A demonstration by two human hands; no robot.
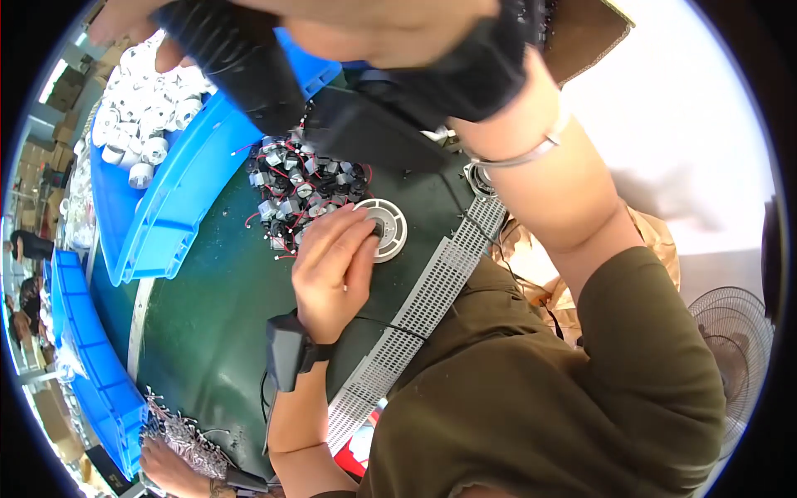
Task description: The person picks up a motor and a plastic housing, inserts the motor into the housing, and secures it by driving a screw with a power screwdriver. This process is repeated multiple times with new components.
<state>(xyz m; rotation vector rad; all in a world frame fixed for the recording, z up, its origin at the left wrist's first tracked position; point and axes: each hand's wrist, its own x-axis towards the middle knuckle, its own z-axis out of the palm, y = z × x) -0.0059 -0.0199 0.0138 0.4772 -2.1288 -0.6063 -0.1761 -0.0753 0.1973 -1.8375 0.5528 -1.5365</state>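
Note:
My left hand [330, 270] rests over the green worktop with its fingers together, bent onto a small black part [378, 227]. That part sits in the middle of a white round disc [400, 228] with slots around its rim; the fingers cover some of it. High in the view, close to the camera, my right hand [349, 25] is wrapped round a black tool with a ribbed grip [237, 62]. The tool's far end is hidden. Just beyond the left hand lies a heap of small black and clear parts with red wires [295, 178].
A blue bin [191, 187] of white ring-shaped parts [137, 124] stands at left, a second blue bin [91, 340] nearer. Another person's hand [170, 469] is by a wire pile [191, 436] at lower left. A perforated strip [423, 299] edges the table; a fan [730, 349] stands right.

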